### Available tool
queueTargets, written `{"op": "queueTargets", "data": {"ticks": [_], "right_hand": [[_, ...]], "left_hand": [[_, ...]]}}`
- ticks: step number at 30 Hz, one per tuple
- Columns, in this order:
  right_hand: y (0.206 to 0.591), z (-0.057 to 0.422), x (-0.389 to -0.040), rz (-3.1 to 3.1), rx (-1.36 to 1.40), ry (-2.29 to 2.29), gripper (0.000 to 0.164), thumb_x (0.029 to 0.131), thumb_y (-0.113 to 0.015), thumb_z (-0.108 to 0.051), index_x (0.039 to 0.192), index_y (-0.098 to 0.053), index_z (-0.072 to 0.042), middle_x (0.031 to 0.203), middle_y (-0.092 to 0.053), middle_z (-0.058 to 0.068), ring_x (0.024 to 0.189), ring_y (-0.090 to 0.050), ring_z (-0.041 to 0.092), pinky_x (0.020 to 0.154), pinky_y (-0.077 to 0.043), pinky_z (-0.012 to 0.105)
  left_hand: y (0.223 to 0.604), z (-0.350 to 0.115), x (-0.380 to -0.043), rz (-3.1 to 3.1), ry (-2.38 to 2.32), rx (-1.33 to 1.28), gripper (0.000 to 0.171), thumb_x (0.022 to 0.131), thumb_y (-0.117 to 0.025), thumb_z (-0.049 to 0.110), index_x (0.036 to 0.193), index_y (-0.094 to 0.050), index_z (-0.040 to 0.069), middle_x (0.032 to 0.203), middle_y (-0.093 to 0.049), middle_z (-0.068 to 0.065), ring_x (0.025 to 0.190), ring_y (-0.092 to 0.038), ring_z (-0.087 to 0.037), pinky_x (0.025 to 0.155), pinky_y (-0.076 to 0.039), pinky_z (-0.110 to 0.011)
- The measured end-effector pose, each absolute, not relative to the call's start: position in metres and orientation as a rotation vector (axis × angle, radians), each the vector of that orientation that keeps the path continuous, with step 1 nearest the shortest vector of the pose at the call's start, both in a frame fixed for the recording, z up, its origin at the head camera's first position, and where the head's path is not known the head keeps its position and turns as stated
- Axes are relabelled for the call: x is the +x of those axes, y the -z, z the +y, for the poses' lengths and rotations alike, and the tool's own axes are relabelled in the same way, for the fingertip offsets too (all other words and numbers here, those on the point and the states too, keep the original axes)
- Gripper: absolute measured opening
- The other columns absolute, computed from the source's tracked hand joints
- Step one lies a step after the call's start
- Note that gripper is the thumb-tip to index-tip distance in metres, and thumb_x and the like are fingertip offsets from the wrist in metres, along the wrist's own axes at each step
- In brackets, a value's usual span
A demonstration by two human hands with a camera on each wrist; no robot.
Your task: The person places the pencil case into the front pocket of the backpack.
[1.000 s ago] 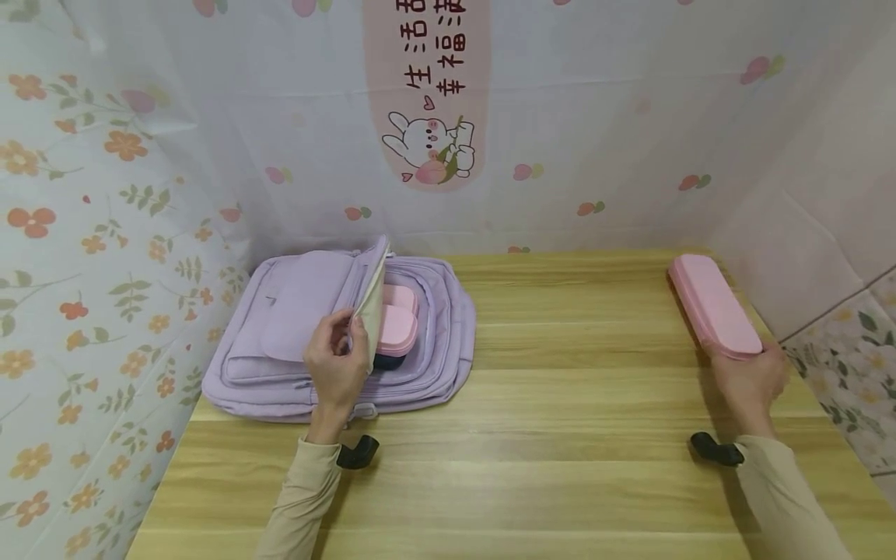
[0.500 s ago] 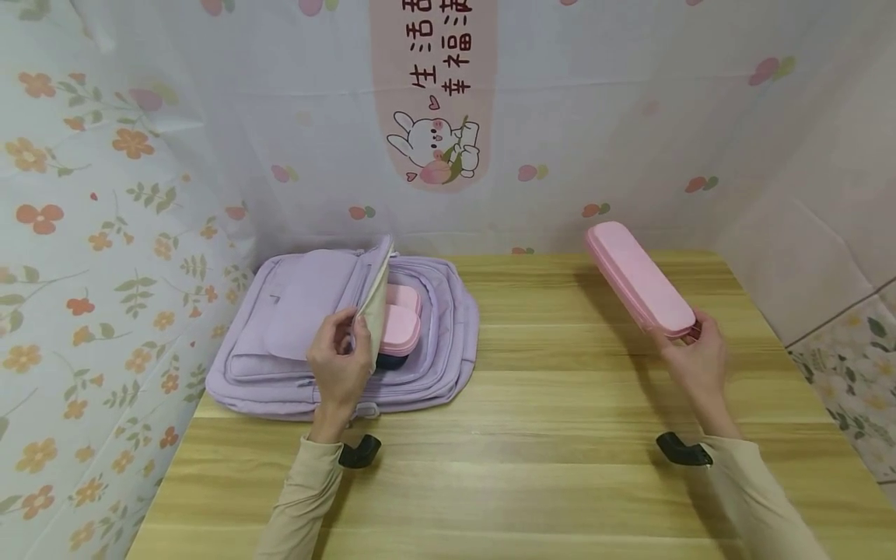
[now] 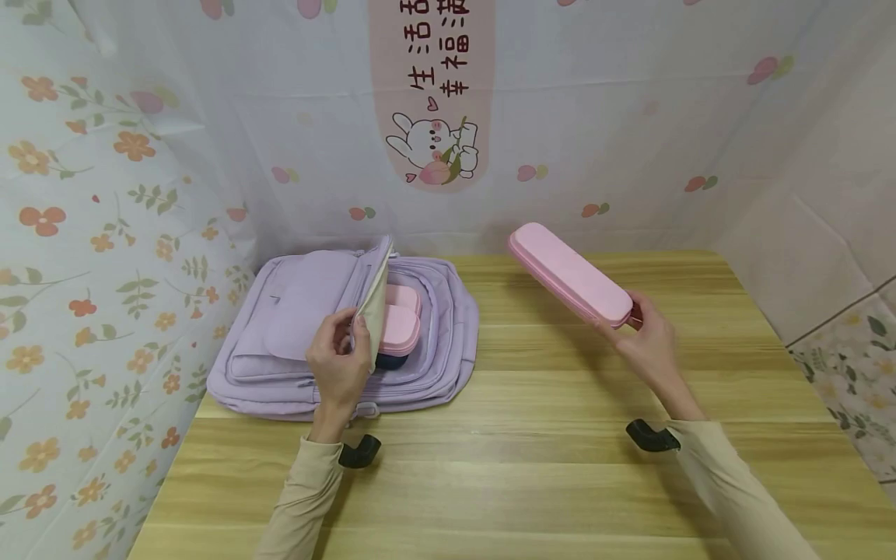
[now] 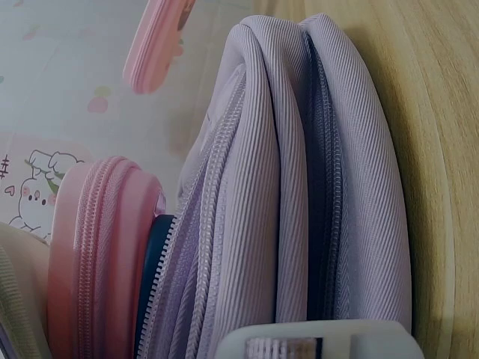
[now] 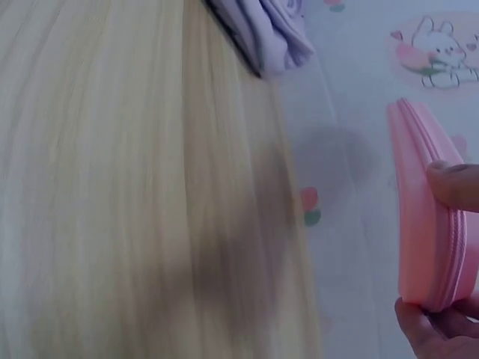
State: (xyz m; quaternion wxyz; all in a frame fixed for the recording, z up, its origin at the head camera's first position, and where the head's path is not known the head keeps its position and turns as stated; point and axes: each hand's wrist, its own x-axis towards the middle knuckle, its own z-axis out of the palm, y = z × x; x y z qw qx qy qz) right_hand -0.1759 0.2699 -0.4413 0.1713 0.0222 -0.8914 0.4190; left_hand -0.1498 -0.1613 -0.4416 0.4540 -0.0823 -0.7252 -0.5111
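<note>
A lilac backpack [image 3: 294, 311] lies flat at the left of the table, its front compartment unzipped. My left hand [image 3: 339, 354] pinches the edge of the lifted flap [image 3: 376, 311], whose pale lining shows. Inside the opening sit pink zip cases [image 3: 400, 330] on top of a dark navy item [image 3: 390, 362]. My right hand [image 3: 647, 334] grips the near end of a long pink pencil case [image 3: 570, 272], held tilted above the table right of the backpack. In the right wrist view, the thumb lies along the zip side of that pencil case [image 5: 423, 217], with fingers under its end.
The wood-grain table [image 3: 546, 467] runs up to a patterned cloth backdrop [image 3: 560, 117] behind. A flowered cloth [image 3: 84, 311] borders the left side. Black wrist mounts [image 3: 652, 435] stick out at both cuffs. A pale plastic buckle [image 3: 365, 411] lies at the backpack's near edge.
My right hand has lifted the pencil case off the table's right side and carried it left toward the backpack. The left hand has kept its pinch on the flap.
</note>
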Motion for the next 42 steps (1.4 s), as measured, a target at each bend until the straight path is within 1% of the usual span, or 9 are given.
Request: {"op": "queueTargets", "data": {"ticks": [8,19,23,28,30,32,36,39,42], "right_hand": [[0.445,0.244,-0.187,-2.49,0.288,-1.276,0.064,0.079,-0.085,-0.006,0.133,-0.054,0.01,0.125,-0.062,0.029,0.111,-0.062,0.041,0.088,-0.039,-0.001],[0.441,0.202,-0.199,-2.476,0.547,-1.465,0.071,0.078,-0.084,0.002,0.14,-0.051,0.007,0.131,-0.06,0.027,0.117,-0.059,0.039,0.094,-0.041,0.003],[0.437,0.183,-0.204,-2.495,0.631,-1.491,0.071,0.078,-0.086,-0.003,0.141,-0.053,0.003,0.131,-0.062,0.023,0.117,-0.061,0.035,0.097,-0.047,0.011],[0.433,0.165,-0.213,-2.54,0.688,-1.495,0.072,0.079,-0.086,-0.009,0.142,-0.053,0.0,0.132,-0.062,0.02,0.12,-0.061,0.033,0.103,-0.052,0.038],[0.432,0.16,-0.219,-2.542,0.706,-1.507,0.073,0.079,-0.086,-0.008,0.143,-0.052,0.002,0.132,-0.061,0.022,0.12,-0.061,0.035,0.103,-0.051,0.045],[0.432,0.155,-0.225,-2.551,0.716,-1.509,0.075,0.079,-0.087,-0.009,0.144,-0.051,0.002,0.133,-0.06,0.022,0.122,-0.059,0.035,0.104,-0.051,0.047],[0.426,0.145,-0.237,-2.559,0.732,-1.55,0.078,0.078,-0.087,-0.007,0.146,-0.05,0.0,0.133,-0.056,0.022,0.124,-0.056,0.035,0.106,-0.05,0.044],[0.422,0.138,-0.242,-2.532,0.73,-1.575,0.078,0.076,-0.088,-0.003,0.145,-0.051,0.002,0.134,-0.057,0.022,0.124,-0.057,0.036,0.107,-0.049,0.043],[0.419,0.131,-0.246,-2.486,0.728,-1.543,0.077,0.074,-0.09,-0.005,0.141,-0.053,0.004,0.133,-0.061,0.022,0.123,-0.06,0.036,0.106,-0.05,0.047]], "left_hand": [[0.443,-0.162,-0.149,-1.789,1.274,-0.19,0.014,0.09,-0.066,-0.003,0.101,-0.071,-0.009,0.078,-0.069,-0.023,0.066,-0.056,0.0,0.058,-0.042,-0.005],[0.442,-0.162,-0.149,-1.805,1.246,-0.173,0.015,0.09,-0.066,-0.002,0.102,-0.071,-0.008,0.079,-0.07,-0.022,0.066,-0.055,-0.002,0.059,-0.04,-0.006],[0.44,-0.162,-0.151,-1.821,1.187,-0.196,0.015,0.091,-0.066,0.0,0.102,-0.072,-0.008,0.08,-0.071,-0.021,0.065,-0.053,-0.007,0.06,-0.039,-0.008],[0.437,-0.162,-0.154,-1.813,1.153,-0.249,0.014,0.091,-0.066,-0.001,0.102,-0.071,-0.009,0.081,-0.071,-0.021,0.064,-0.054,-0.014,0.062,-0.04,-0.009],[0.436,-0.163,-0.154,-1.799,1.134,-0.272,0.014,0.09,-0.066,-0.002,0.101,-0.071,-0.009,0.08,-0.07,-0.021,0.062,-0.056,-0.018,0.061,-0.042,-0.01],[0.436,-0.163,-0.155,-1.787,1.107,-0.301,0.014,0.089,-0.066,-0.003,0.1,-0.071,-0.009,0.08,-0.07,-0.021,0.061,-0.058,-0.021,0.061,-0.044,-0.013],[0.437,-0.164,-0.157,-1.768,1.05,-0.363,0.013,0.09,-0.066,-0.003,0.099,-0.071,-0.009,0.082,-0.07,-0.021,0.063,-0.062,-0.026,0.063,-0.049,-0.02],[0.437,-0.163,-0.158,-1.767,1.033,-0.416,0.013,0.09,-0.065,-0.003,0.1,-0.07,-0.01,0.085,-0.071,-0.022,0.066,-0.065,-0.028,0.067,-0.053,-0.02],[0.438,-0.163,-0.16,-1.767,1.034,-0.47,0.014,0.089,-0.064,-0.006,0.1,-0.07,-0.011,0.087,-0.071,-0.023,0.068,-0.066,-0.03,0.072,-0.055,-0.017]]}}
